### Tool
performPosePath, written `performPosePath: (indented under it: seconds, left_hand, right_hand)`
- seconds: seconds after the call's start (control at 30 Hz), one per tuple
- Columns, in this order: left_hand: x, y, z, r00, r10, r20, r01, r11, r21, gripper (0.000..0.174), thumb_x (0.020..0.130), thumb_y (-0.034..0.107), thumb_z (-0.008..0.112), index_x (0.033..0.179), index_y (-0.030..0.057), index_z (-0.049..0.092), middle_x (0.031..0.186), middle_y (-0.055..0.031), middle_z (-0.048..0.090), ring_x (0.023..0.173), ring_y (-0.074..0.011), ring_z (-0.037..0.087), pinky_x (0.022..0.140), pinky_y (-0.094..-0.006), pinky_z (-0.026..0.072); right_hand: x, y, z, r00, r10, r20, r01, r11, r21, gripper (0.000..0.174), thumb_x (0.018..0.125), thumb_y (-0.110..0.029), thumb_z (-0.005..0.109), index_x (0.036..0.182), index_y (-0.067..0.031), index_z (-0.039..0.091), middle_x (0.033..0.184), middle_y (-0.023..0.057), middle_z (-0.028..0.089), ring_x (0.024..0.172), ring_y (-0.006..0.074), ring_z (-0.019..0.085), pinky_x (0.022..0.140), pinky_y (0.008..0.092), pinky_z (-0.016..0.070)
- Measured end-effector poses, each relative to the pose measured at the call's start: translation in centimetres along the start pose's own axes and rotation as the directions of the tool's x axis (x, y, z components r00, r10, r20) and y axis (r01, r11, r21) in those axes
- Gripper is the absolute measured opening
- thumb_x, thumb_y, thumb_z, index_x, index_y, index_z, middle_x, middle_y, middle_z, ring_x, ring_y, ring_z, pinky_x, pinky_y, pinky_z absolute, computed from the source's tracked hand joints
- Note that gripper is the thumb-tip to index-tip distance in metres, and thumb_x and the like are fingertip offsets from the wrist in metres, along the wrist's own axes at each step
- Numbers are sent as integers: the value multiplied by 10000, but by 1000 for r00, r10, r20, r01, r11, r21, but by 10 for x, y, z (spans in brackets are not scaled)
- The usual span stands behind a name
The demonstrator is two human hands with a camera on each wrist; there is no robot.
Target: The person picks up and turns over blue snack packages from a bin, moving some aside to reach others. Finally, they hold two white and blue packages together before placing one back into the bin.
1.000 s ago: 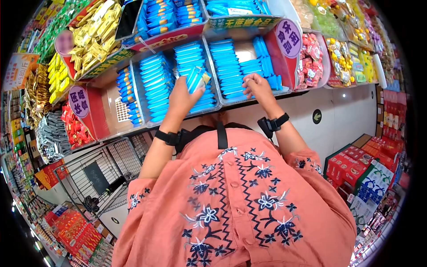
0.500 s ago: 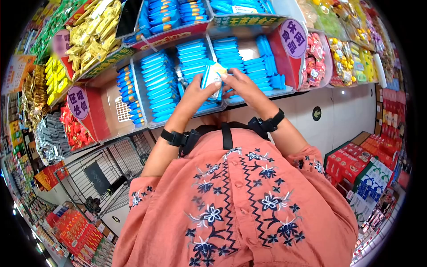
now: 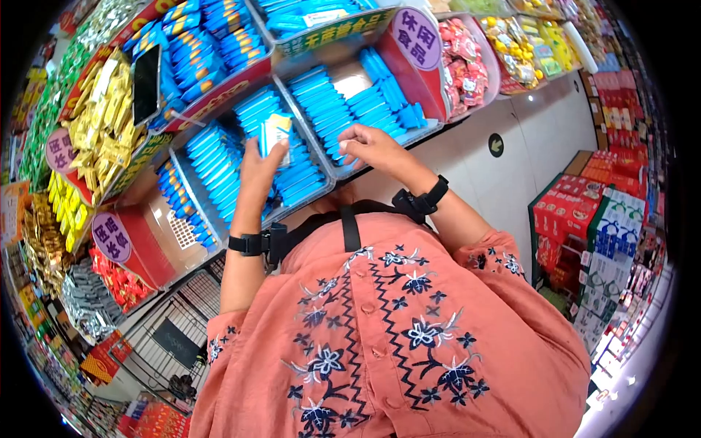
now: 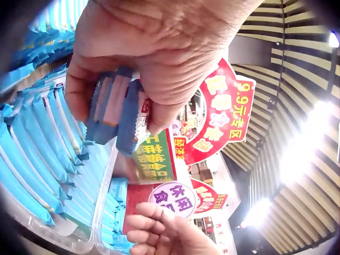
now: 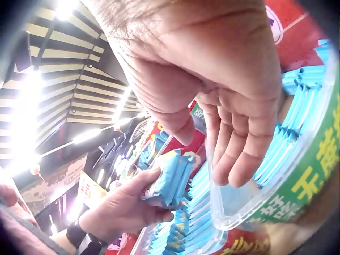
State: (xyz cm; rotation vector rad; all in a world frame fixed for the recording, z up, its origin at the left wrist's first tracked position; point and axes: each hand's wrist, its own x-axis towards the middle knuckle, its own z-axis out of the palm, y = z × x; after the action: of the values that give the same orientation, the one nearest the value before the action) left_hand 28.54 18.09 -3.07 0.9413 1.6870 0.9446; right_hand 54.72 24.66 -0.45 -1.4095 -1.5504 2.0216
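My left hand (image 3: 255,175) pinches two blue-and-white wrapped snack packets (image 4: 112,103) between thumb and fingers, above a clear bin of the same packets. In the head view the top packet (image 3: 277,131) shows a pale yellow and white face. My right hand (image 3: 378,152) hovers over the front of the neighbouring bin, its fingers loosely bent and holding nothing. In the right wrist view its fingers (image 5: 239,154) hang beside the wall of the clear bin. Rows of blue packets (image 3: 321,106) stand in that bin under the right hand.
Yellow-wrapped sweets (image 3: 106,124) fill a bin on the left, with a dark flat screen (image 3: 147,86) beside it. Pink packets (image 3: 464,66) lie at the right. A wire cart (image 3: 175,328) stands at lower left. Red cartons (image 3: 569,208) are stacked on the right.
My hands came together at the packets half a second ago; now the right hand has drawn away from them. The left hand still holds the packets. The head view has turned.
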Motion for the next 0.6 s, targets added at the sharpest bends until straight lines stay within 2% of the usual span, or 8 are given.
performPosePath:
  seconds: [0.07, 0.2, 0.23, 0.33, 0.37, 0.4, 0.5, 0.6]
  left_hand:
    - [0, 3, -2, 996, -89, 16, 89, 996, -30, 694, 879, 459, 729, 1290, -60, 522, 1046, -124, 667, 893, -161, 642, 726, -302, 528]
    - [5, 0, -1, 992, -112, 62, 121, 981, -153, 611, 893, 452, 713, 1244, -23, 562, 1029, -88, 667, 864, -150, 638, 691, -289, 527]
    - [3, 7, 1, 993, -106, 60, 116, 973, -201, 616, 891, 415, 727, 1247, -54, 547, 1007, -110, 674, 860, -160, 649, 702, -289, 529]
    - [4, 15, 5, 997, -52, 49, 60, 981, -184, 618, 901, 393, 722, 1275, -62, 534, 1062, -128, 663, 932, -156, 636, 792, -287, 517]
    - [-1, 20, 8, 997, -75, 8, 75, 981, -177, 622, 899, 368, 728, 1295, -67, 526, 1124, -147, 650, 989, -165, 624, 864, -291, 498]
    - [-2, 23, 9, 999, -38, -4, 37, 989, -141, 630, 895, 365, 733, 1300, -70, 523, 1134, -152, 649, 993, -171, 626, 868, -295, 499]
    - [-2, 31, 18, 997, 76, -32, -76, 997, -8, 651, 870, 356, 755, 1299, -74, 520, 1137, -169, 657, 988, -206, 641, 864, -311, 511]
    - [-1, 50, 36, 992, 119, 34, -123, 982, 146, 646, 860, 357, 763, 1280, -71, 523, 1105, -179, 668, 960, -217, 656, 841, -312, 522]
  right_hand:
    - [-7, 9, -10, 999, 0, -42, -1, 1000, -8, 379, 970, -272, 583, 1231, 3, 572, 1048, 104, 672, 901, 184, 666, 748, 309, 559]
    - [-19, 26, -23, 992, 20, -122, -21, 1000, -8, 369, 964, -268, 588, 1215, 2, 580, 1030, 87, 675, 873, 174, 665, 735, 303, 556]
    - [-23, 28, -25, 991, 22, -130, -23, 1000, -9, 362, 963, -267, 589, 1207, 1, 584, 1025, 84, 676, 867, 170, 664, 734, 301, 555]
    - [-25, 27, -33, 987, 0, -158, -5, 1000, -30, 341, 957, -259, 597, 1181, -2, 598, 1010, 75, 678, 855, 155, 661, 731, 296, 549]
    - [-25, 27, -37, 984, -14, -178, 6, 999, -48, 334, 953, -255, 602, 1171, -2, 603, 1006, 71, 679, 854, 149, 659, 730, 293, 545]
    - [-25, 28, -42, 980, -26, -198, 14, 998, -65, 327, 950, -251, 608, 1160, -2, 608, 1003, 67, 680, 852, 142, 657, 728, 290, 542]
    - [-16, 42, -67, 950, -163, -268, 100, 967, -234, 306, 936, -228, 632, 1140, 0, 612, 993, 78, 684, 835, 154, 658, 725, 301, 533]
    - [-11, 44, -95, 865, -418, -277, 217, 811, -544, 294, 917, -188, 650, 1137, 2, 609, 987, 124, 687, 840, 223, 668, 751, 340, 530]
